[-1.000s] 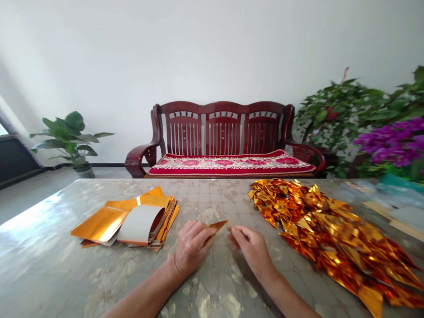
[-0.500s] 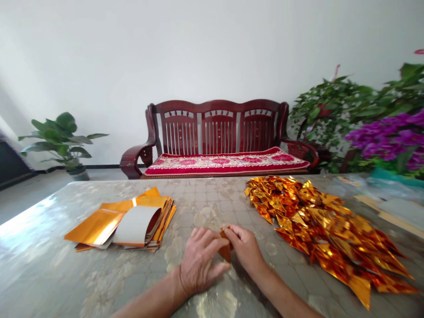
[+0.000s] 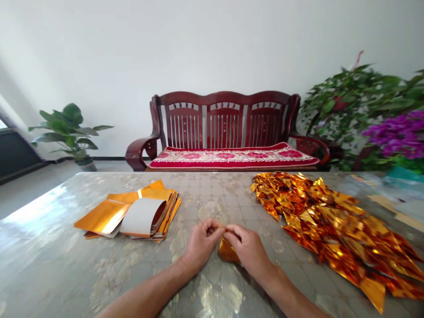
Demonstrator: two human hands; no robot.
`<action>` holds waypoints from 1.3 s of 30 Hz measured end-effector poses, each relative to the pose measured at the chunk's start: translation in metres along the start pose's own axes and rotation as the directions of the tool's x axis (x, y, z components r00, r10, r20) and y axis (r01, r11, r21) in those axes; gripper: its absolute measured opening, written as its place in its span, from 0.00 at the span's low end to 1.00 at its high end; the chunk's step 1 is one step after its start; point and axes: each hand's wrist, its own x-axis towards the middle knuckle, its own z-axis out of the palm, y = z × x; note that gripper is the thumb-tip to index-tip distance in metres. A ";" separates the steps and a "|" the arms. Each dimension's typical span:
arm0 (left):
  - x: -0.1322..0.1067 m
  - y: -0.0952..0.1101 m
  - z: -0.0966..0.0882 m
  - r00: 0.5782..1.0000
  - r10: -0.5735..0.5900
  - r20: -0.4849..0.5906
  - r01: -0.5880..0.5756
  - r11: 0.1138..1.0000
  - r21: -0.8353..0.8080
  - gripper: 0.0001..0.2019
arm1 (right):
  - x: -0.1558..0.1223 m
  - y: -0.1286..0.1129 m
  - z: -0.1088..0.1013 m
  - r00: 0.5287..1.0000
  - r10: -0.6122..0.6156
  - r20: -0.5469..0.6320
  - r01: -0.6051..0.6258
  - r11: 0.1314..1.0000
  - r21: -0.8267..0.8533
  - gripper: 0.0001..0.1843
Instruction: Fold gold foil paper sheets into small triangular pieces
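Note:
Near the front middle of the table, my left hand [image 3: 202,241] and my right hand [image 3: 249,247] meet over a folded piece of gold foil paper [image 3: 228,251]. Both hands pinch its upper edge between thumb and fingers, the fingertips almost touching. The lower part of the paper hangs below my right fingers, shiny and creased; its top is hidden by the fingertips. To the left lies a loose stack of gold foil sheets [image 3: 105,215], one curled over to its grey-white back. A large heap of folded gold foil pieces [image 3: 326,225] spreads along the right.
The table [image 3: 132,276] has a patterned, glossy cover. Plastic bags and flat card pieces [image 3: 391,205] lie at its far right. Behind stands a dark red wooden bench [image 3: 223,119] with a red floral cover. Potted plants [image 3: 74,132] and purple flowers [image 3: 402,134] flank it.
My left hand has turned from lying over the paper to pinching its top edge beside my right hand. The view has shifted slightly, moving the stack and heap across the picture.

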 end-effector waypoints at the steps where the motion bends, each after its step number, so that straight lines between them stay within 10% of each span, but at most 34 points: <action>1: 0.000 0.000 0.000 1.000 -0.016 0.008 0.016 1.000 -0.016 0.08 | 0.000 0.000 0.000 0.999 0.014 -0.028 -0.014 1.000 0.003 0.10; 16: 0.002 -0.002 -0.004 0.931 -0.233 0.281 0.296 0.933 -0.205 0.26 | 0.001 0.000 -0.005 0.996 -0.071 -0.053 0.069 0.997 -0.040 0.12; 39: -0.005 0.005 -0.001 0.996 -0.079 0.049 0.082 0.995 -0.053 0.12 | -0.002 -0.005 -0.003 0.961 -0.253 -0.111 0.217 0.940 -0.264 0.10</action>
